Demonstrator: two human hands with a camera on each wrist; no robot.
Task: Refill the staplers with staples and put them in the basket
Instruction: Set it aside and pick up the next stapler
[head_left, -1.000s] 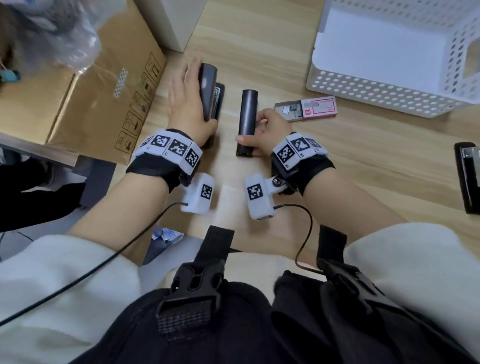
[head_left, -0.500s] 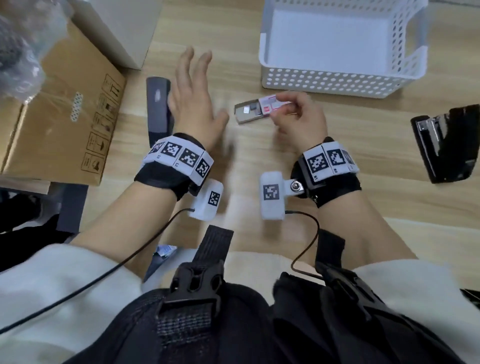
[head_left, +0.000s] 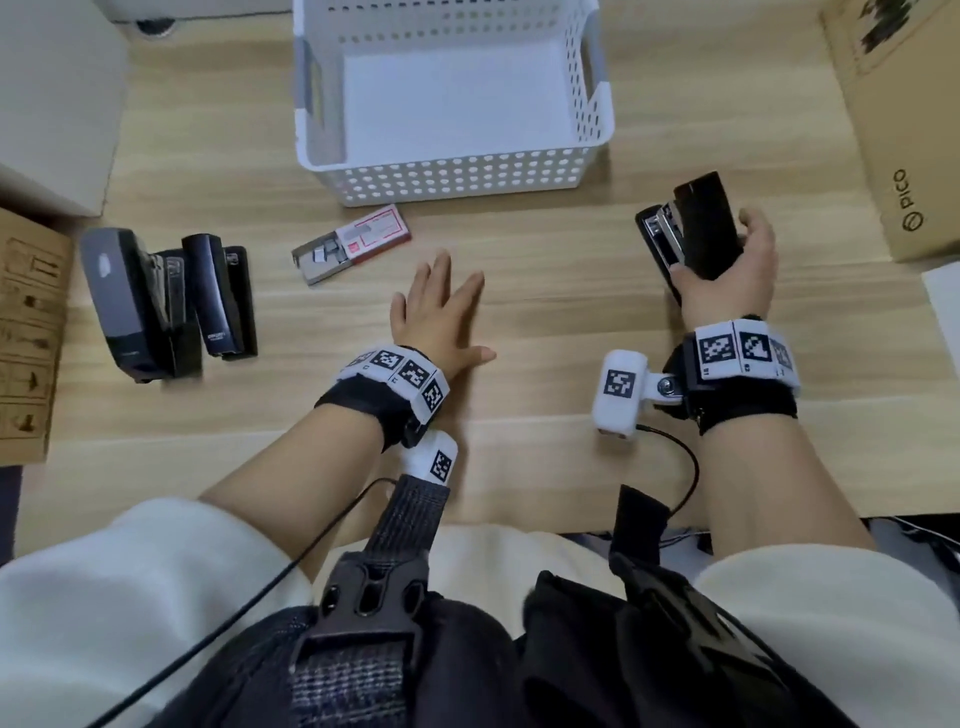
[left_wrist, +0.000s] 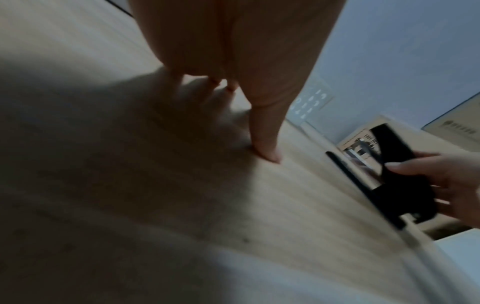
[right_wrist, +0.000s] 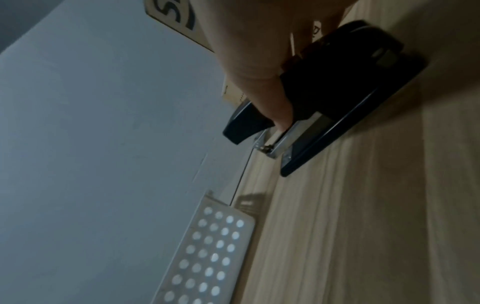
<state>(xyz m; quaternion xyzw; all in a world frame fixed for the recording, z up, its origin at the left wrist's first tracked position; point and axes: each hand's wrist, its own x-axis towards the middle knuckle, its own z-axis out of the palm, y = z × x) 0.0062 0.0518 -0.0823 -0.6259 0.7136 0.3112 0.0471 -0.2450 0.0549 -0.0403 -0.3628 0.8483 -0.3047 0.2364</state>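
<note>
My right hand (head_left: 727, 270) grips a black stapler (head_left: 693, 234) at the right of the table; its top is hinged open and the metal magazine (right_wrist: 293, 133) shows. My left hand (head_left: 441, 306) lies flat and spread on the wood at the centre, holding nothing. A red and white staple box (head_left: 353, 241) lies slid open in front of the white perforated basket (head_left: 452, 179), which holds nothing. Two more staplers, a grey one (head_left: 122, 301) and a black one (head_left: 221, 296), lie side by side at the left.
A cardboard box (head_left: 904, 130) stands at the right edge, close behind the held stapler. Another cardboard box (head_left: 26, 332) lies at the far left, with a white box (head_left: 57, 104) behind it. Bare wooden table (head_left: 545, 322) stretches between my hands.
My right hand left the staple box, moved right and took hold of the black stapler there. My left hand let go of the left staplers and moved to the table's centre.
</note>
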